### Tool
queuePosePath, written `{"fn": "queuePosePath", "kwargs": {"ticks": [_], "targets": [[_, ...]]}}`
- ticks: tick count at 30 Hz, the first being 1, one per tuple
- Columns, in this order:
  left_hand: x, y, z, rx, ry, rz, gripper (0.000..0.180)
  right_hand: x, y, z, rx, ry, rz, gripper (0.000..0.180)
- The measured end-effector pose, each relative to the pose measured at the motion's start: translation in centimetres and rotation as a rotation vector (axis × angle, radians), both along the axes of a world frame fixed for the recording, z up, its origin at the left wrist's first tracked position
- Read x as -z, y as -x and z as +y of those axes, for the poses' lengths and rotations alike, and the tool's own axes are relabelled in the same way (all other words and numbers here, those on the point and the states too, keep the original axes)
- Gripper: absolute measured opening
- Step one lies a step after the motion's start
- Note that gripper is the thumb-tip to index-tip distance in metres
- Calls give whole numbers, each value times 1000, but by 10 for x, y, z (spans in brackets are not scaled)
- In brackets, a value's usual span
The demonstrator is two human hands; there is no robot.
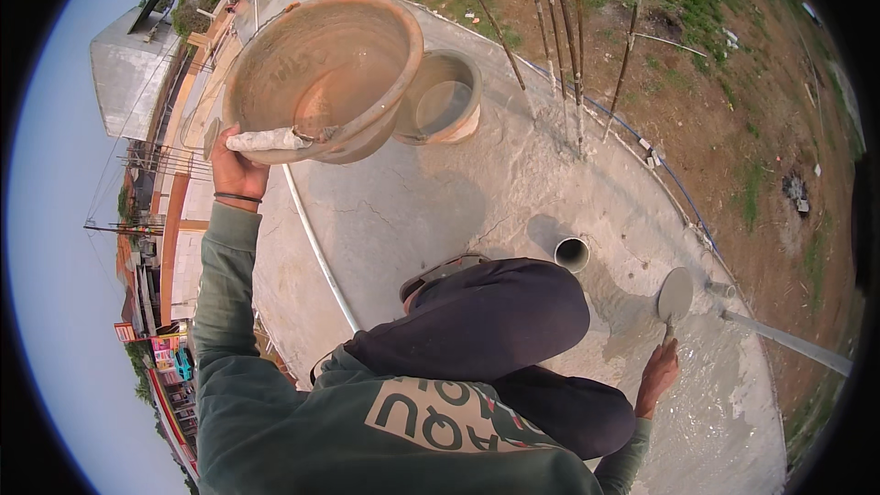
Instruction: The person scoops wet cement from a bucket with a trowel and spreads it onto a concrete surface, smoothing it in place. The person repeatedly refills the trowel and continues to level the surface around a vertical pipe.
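My left hand (236, 165) grips the rim of a large orange-brown basin (362, 46), raised and tilted so its stained inside shows. A whitish, crusted roll (270, 140) lies along the rim beside my thumb; what it is I cannot tell. My right hand (658, 374) is closed round the handle of a round-bladed trowel (676, 295). The grey blade rests at or just over wet cement (710, 403) spread on the slab. Partly behind the basin stands a smaller cement-stained bucket (442, 101) with grey residue inside.
An upright pipe stub (571, 255) rises from the slab (385, 211) near my knee. A long white pipe (316, 243) lies left of my legs. Thin upright poles (561, 37) stand beyond the bucket. A grey pipe (788, 344) crosses the right slab edge, with bare ground (733, 156) beyond.
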State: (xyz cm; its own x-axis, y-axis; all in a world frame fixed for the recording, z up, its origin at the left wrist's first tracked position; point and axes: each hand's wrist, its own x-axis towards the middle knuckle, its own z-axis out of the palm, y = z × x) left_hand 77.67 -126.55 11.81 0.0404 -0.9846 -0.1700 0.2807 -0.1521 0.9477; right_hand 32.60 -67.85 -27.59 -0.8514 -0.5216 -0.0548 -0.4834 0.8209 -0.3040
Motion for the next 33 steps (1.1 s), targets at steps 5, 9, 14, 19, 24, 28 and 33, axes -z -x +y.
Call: {"fn": "queuePosePath", "kwargs": {"ticks": [5, 9, 14, 19, 24, 28, 33], "targets": [[1, -41, -104, -159, 121, 66, 15, -12, 4, -9, 15, -164, -15, 40], [49, -76, -195, -210, 137, 194, 19, -14, 6, -11, 18, -150, -33, 39], [147, -83, -309, -197, -54, 276, 17, -14, -18, -36, 131, -138, -42, 39], [254, -60, -402, -292, -160, 337, 8, -25, -32, -94, 189, -232, -203, 30], [345, -43, -463, -225, -153, 435, 12, -42, -34, -132, 228, -389, -231, 28], [378, -18, -472, -395, -233, 405, 36, -63, -34, -138, 288, -459, -230, 27], [337, -10, -386, -59, -368, 208, 98, -76, -30, -136, 349, -379, -239, 29]]}}
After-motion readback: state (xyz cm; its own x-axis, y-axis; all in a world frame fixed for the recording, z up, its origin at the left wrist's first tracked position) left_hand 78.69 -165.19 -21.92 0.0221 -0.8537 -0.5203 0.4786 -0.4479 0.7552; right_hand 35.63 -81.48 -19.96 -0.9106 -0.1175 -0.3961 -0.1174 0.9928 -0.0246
